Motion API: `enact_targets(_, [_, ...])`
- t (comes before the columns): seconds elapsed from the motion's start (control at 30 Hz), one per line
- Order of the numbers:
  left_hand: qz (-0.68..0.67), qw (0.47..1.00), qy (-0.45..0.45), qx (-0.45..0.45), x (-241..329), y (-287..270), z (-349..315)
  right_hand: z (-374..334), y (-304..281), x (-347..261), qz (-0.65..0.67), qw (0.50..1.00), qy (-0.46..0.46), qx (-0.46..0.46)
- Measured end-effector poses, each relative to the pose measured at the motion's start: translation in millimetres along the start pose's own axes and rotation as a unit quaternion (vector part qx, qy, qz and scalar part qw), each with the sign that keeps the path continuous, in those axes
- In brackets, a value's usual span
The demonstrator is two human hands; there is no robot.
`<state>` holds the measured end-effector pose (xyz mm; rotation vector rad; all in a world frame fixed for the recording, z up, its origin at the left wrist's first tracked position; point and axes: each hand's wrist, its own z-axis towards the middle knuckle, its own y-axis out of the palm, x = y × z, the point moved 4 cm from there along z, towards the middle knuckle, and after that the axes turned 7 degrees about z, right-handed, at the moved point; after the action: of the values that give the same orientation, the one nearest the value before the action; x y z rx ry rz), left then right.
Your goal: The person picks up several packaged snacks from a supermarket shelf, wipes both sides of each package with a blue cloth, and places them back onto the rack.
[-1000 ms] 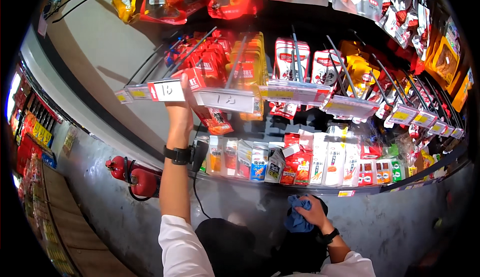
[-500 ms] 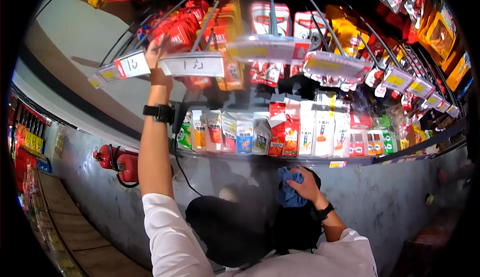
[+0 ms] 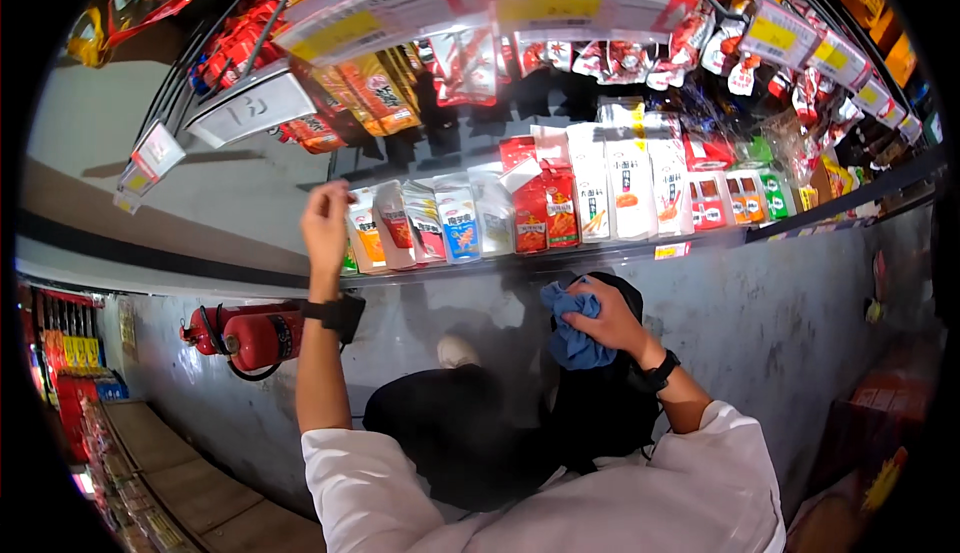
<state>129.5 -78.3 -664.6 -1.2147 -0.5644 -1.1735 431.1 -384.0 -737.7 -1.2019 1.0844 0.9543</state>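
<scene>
My left hand (image 3: 325, 225) hovers at the left end of the low shelf row, its fingers loosely bent and nothing visible in them. Close beside it stand an orange-and-white snack packet (image 3: 368, 238) and a red-and-white snack packet (image 3: 394, 223). On my right knee, my right hand (image 3: 612, 321) is closed around a crumpled blue cloth (image 3: 580, 338). Above the left hand hang orange snack packets (image 3: 375, 93) on hooks, with a handwritten price tag (image 3: 250, 108) in front.
Several upright packets, including a white packet (image 3: 628, 183), line the lower shelf (image 3: 450, 271). Hook ends with price tags (image 3: 600, 5) jut out above it. Two red fire extinguishers (image 3: 262, 338) stand on the grey floor (image 3: 760, 323) at the left.
My left hand has come down from the hanging red packets to the lower row's left end. The view has shifted, and the hanging packets sit higher. The right hand still grips the cloth.
</scene>
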Motion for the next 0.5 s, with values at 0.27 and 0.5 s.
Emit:
enact_targets(0.27, [0.246, 0.903, 0.078, -0.343, -26.4, 119.4, -55.8, -9.5, -1.9, -8.8, -0.001, 1.000, 0.005, 0.007])
enact_targets(0.5, [0.237, 0.868, 0.236, -0.367, 28.0, 236.2, -70.0, -29.2, -5.8, -17.1, -0.022, 1.000, 0.006, 0.011])
